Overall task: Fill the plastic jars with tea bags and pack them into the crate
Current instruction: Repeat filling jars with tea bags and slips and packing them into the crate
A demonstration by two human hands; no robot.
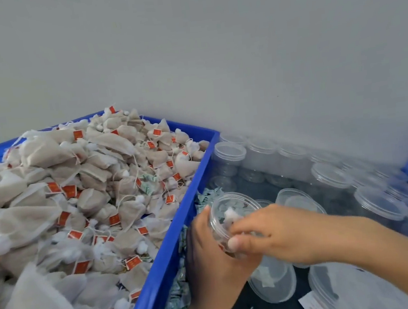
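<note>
Fingers of the left hand [210, 250] curl round a clear plastic jar [233, 217], holding it tilted just beside the blue tray [180, 223] heaped with tea bags [76, 207]. The right hand [265, 233] reaches over the jar's mouth, its fingertips pinching a white tea bag [230, 213] inside the rim. Beyond the knuckles stand rows of empty jars [332, 172], and lids [273, 281] lie below the wrist.

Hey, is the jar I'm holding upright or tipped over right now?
Tipped. The jar in the left hand leans with its open mouth angled up and away, and the right hand reaches in at the rim.
</note>
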